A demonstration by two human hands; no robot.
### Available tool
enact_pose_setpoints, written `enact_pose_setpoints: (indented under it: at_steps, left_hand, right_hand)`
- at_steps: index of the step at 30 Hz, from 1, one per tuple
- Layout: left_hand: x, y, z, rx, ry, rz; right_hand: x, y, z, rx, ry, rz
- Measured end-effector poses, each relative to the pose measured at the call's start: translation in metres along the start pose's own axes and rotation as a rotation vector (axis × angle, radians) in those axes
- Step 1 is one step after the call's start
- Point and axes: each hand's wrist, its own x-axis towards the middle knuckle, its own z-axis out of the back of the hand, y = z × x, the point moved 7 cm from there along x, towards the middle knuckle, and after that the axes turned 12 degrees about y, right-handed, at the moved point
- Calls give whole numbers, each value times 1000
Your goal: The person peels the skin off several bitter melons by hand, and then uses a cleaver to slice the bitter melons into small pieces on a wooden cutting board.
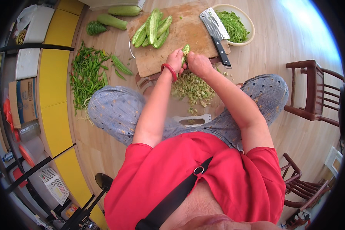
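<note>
My left hand and my right hand meet over the near edge of a wooden cutting board. Together they hold a green halved vegetable piece between the fingers. A red bangle sits on my left wrist. Below the hands a pile of pale green scraped seeds and pulp lies on the floor between my knees. Halved green pieces are stacked on the board's far left. A cleaver with a black handle rests on the board's right side.
A cream bowl of sliced green strips stands beyond the cleaver. Long green chillies lie in a heap on the floor at left, with whole gourds behind them. Wooden chairs stand at right. Yellow cabinets and boxes line the left.
</note>
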Motion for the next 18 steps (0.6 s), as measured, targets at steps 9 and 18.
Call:
enact_pose_setpoints:
  at_steps: [9,18]
  left_hand:
    - [19,7,14,13,-19,-166]
    - [13,-17,-2,204,90,-15]
  right_hand:
    - [-15,15,-3,114,49,62]
    - [-4,-34,25,308,-44,-237]
